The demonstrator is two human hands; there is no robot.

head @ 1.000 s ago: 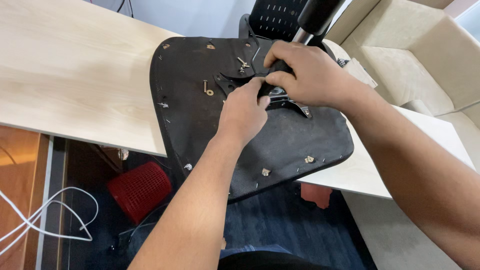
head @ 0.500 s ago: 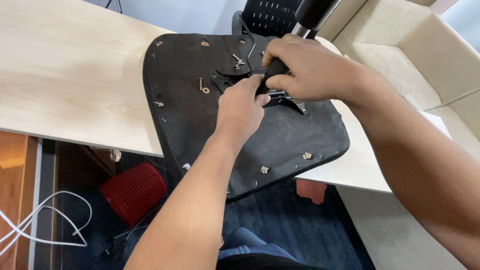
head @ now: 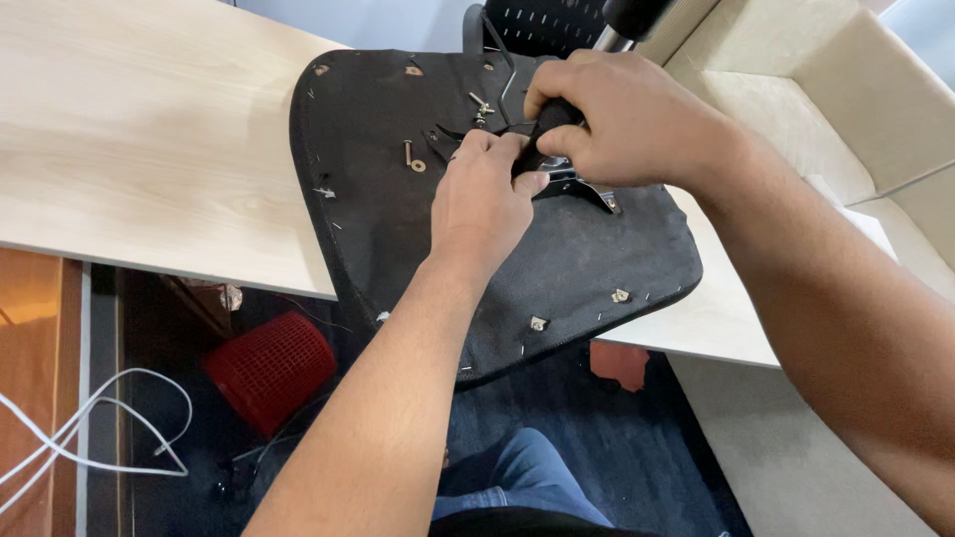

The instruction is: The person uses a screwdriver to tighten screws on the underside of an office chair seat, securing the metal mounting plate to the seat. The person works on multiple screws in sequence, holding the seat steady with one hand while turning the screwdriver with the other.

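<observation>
A black chair seat [head: 557,278] lies upside down on a light wooden table [head: 139,169], its front edge hanging over the table's near side. My right hand [head: 627,124] is closed around a black handle [head: 542,134] near the seat's middle. Beneath that hand sits a metal bracket [head: 587,189]. My left hand [head: 487,199] rests on the seat right beside it, with the fingertips pinched at the handle's lower end. A loose bolt with a washer [head: 413,159] lies on the seat to the left of my hands.
Several metal inserts [head: 537,322] dot the seat's edge. A red mesh bin [head: 269,368] and white cables [head: 90,438] are on the floor under the table. A black mesh chair back [head: 547,20] stands behind the seat, a beige box [head: 796,89] at the right.
Both hands stay at the bracket with only small shifts of the fingers. The view has drifted slightly.
</observation>
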